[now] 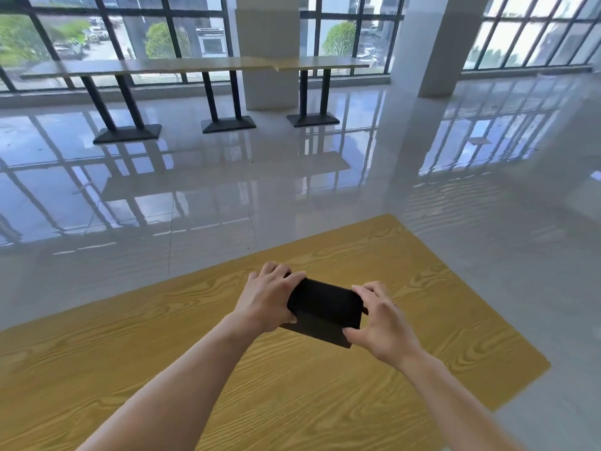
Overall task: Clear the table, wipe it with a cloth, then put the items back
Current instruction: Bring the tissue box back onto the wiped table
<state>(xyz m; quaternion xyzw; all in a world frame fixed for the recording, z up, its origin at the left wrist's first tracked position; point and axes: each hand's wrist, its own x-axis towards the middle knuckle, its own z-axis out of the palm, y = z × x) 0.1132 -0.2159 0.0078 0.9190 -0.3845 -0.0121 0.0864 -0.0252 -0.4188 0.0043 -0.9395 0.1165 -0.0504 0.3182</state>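
Hands, left hand [271,299] and right hand [383,323], grip black box [325,307].

Bright window [195,34] daylight; floor [292,177] glare; edges perhaps warped.

Black rectangular item [325,307], tilted, over yellow wood-grain table [162,353].

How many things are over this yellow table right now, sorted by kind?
Black object: 1
Hands gripping it: 2, left hand and right hand
Total: 3
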